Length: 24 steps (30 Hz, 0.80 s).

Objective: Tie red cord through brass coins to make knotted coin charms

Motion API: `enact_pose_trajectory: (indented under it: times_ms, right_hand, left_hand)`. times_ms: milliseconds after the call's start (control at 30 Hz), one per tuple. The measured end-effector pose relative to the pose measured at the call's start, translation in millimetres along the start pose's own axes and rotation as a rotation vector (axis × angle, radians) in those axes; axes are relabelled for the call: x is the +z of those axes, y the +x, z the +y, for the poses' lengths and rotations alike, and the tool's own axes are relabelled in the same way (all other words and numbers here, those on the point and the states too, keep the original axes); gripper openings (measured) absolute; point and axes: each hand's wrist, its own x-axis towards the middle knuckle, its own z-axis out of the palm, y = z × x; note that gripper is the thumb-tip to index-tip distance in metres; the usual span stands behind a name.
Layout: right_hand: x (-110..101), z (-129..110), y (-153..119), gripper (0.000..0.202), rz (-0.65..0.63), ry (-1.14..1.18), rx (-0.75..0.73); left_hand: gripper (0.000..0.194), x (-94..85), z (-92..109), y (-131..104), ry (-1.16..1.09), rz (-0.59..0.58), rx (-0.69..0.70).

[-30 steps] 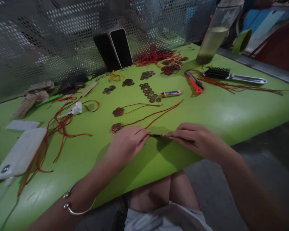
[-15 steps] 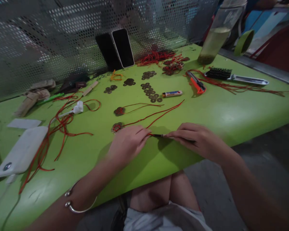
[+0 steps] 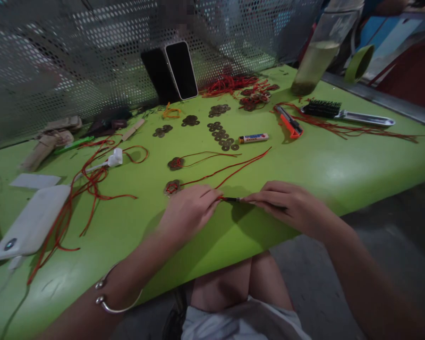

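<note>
My left hand point(image 3: 193, 208) is closed in a pinch on a red cord point(image 3: 220, 198) low over the table's near side. Just beyond its fingertips, a slim dark piece with a metal end point(image 3: 232, 199) bridges the gap between my hands. My right hand point(image 3: 290, 205) pinches the far end of this piece; its exact kind is too small to tell. Behind my left hand lies a coin cluster bound with red cord point(image 3: 172, 188), its two cord tails running to the right. A second corded coin cluster point(image 3: 176, 163) rests farther back.
Loose coins point(image 3: 221, 134), a small tube point(image 3: 253, 138), an orange utility knife point(image 3: 289, 123) and a hairbrush point(image 3: 340, 112) lie beyond my hands. A phone point(image 3: 182, 71) leans on the perforated panel; a bottle point(image 3: 315, 66) stands right. Red cords point(image 3: 95, 177) and a white device point(image 3: 33, 222) lie left.
</note>
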Motion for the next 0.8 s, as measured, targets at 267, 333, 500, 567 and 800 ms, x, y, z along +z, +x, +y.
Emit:
enact_pose_trajectory:
  times_ms: [267, 333, 500, 567, 800]
  right_hand:
    - [-1.2, 1.4, -1.7, 0.029, 0.012, 0.026, 0.007]
    - [-1.1, 1.4, -1.5, 0.029, 0.017, 0.017, 0.003]
    - [-0.4, 0.8, -0.1, 0.029, 0.006, 0.008, -0.011]
    - [0.2, 1.1, 0.2, 0.029, 0.012, 0.006, -0.016]
    - [1.2, 2.0, -1.0, 0.029, 0.017, 0.001, -0.007]
  left_hand:
    - [0.023, 1.5, -0.3, -0.1, 0.016, 0.045, 0.022]
    - [0.024, 1.6, -0.5, -0.6, 0.04, 0.053, 0.036]
    - [0.022, 2.8, -2.6, -1.5, 0.13, 0.021, 0.102]
    - [0.021, 4.0, -3.5, -1.5, 0.166, 0.031, 0.112]
    - [0.016, 6.2, -4.3, -0.8, 0.198, 0.04, 0.104]
